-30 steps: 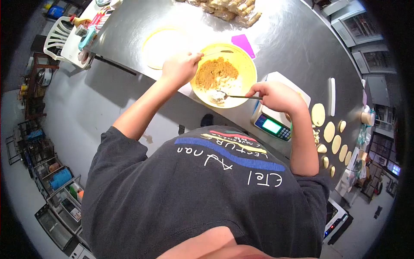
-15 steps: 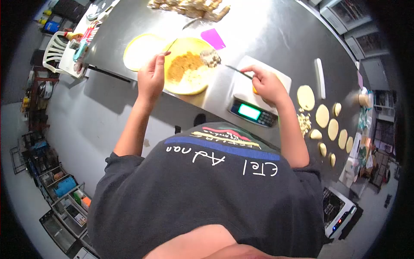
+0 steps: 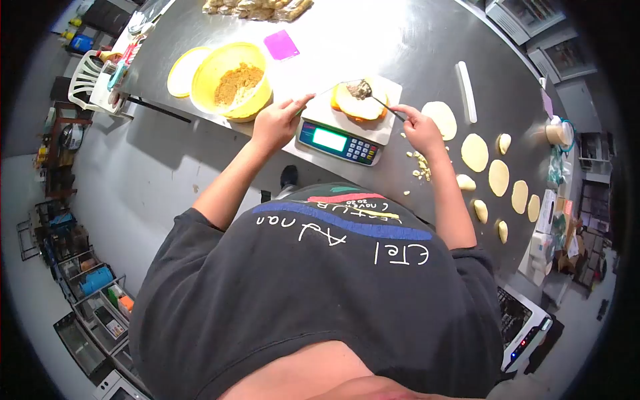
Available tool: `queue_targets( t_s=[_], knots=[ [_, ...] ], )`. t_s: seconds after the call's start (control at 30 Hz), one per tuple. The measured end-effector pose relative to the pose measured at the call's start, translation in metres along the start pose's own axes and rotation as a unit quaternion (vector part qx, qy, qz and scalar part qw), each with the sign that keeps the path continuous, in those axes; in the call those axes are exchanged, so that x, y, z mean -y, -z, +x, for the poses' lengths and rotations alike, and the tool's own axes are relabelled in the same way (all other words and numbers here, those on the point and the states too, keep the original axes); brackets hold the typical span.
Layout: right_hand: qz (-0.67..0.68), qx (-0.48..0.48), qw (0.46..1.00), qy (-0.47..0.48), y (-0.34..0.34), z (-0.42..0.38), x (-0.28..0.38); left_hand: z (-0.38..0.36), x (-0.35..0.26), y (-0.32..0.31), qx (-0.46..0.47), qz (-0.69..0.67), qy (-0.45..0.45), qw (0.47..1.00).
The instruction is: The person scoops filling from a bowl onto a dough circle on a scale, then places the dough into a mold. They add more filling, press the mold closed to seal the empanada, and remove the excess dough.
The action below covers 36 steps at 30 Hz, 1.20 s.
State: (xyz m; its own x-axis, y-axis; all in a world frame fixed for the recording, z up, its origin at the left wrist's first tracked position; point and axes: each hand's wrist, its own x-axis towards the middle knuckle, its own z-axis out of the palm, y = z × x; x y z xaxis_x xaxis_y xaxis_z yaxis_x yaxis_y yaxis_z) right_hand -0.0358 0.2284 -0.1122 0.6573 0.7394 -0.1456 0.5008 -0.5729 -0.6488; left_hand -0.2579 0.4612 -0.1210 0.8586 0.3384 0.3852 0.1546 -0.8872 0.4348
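Observation:
My right hand [image 3: 421, 130] grips the handle of a spoon [image 3: 390, 110], which reaches left over the scale. At its end a lump of greyish filling [image 3: 360, 89] sits on or just above a pale dough disc [image 3: 350, 103]. Beneath the disc is something orange [image 3: 363, 119], mostly hidden, on the digital scale [image 3: 388, 123]. My left hand [image 3: 280, 120], closed around a thin metal utensil [image 3: 323, 91], is at the scale's left edge. The utensil's tip points toward the filling; glare hides its exact shape.
A yellow bowl [image 3: 260, 95] with brown and pale filling stands left, beside a pale lid [image 3: 179, 77]. A purple scraper [image 3: 282, 45] lies behind. To the right are several dough discs [image 3: 475, 153], dough pieces [image 3: 481, 211], crumbs [image 3: 421, 167] and a white rod [image 3: 467, 92].
Both hands have moved from the bowl to the scale. The loaded spoon has gone from above the bowl to the dough disc. The camera view has shifted too.

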Motion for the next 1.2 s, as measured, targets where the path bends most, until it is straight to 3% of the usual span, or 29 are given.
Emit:
queue_targets(
  t_s=[0.2, 0.63, 1.07, 1.2],
  knots=[
    [-0.006, -0.004, 1.0, 0.026, 0.0, -0.002, -0.018, -0.001, -0.007, -0.03, -0.016, 0.053, -0.033, 0.998],
    [-0.019, -0.031, 0.997, 0.065, 0.0, -0.003, -0.02, -0.01, -0.017, -0.046, 0.024, 0.135, -0.007, 0.991],
    [-0.055, -0.095, 0.986, 0.127, -0.012, 0.006, -0.029, 0.002, -0.011, -0.049, 0.068, 0.023, 0.061, 0.996],
    [-0.041, -0.09, 0.99, 0.104, -0.014, 0.007, -0.026, 0.006, -0.015, -0.043, 0.064, 0.006, 0.073, 0.995]
  ],
)
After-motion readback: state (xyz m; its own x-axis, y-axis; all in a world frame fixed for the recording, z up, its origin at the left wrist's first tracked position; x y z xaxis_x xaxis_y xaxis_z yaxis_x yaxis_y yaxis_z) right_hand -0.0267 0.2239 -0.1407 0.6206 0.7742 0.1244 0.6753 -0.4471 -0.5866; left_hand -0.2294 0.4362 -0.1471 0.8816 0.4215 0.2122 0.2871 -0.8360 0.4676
